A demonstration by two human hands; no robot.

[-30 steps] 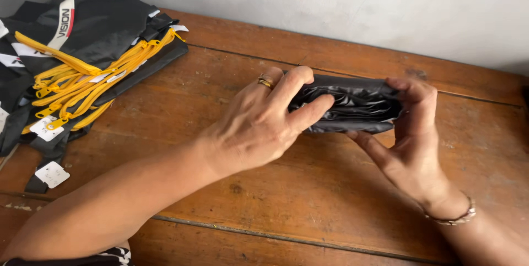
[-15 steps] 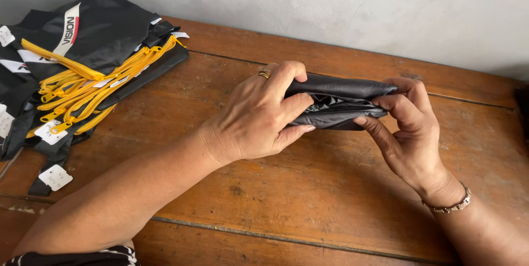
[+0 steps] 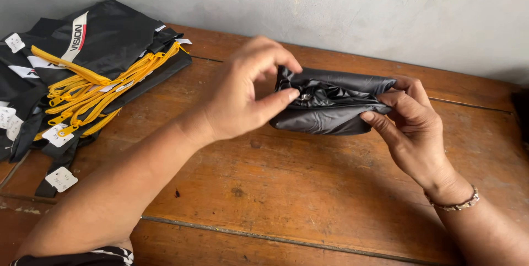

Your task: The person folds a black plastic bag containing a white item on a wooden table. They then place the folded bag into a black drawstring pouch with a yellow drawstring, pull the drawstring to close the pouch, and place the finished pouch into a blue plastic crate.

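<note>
A folded black fabric bundle (image 3: 330, 106) with a shiny, crumpled surface is held just above a brown wooden table (image 3: 308, 189). My left hand (image 3: 242, 92) pinches the bundle's left end between thumb and fingers, near a small metal snap. My right hand (image 3: 410, 125) grips the bundle's right end, thumb on top, fingers beneath. A bracelet circles my right wrist.
A stack of black garments with yellow zippers and white tags (image 3: 82, 78) lies at the table's left end. A grey plastered wall (image 3: 330, 7) runs along the far edge. A dark object (image 3: 521, 114) shows at the right border.
The bundle has tipped so its open side faces me. My left hand slid from covering the top to pinching the left end; my right hand shifted onto the right end.
</note>
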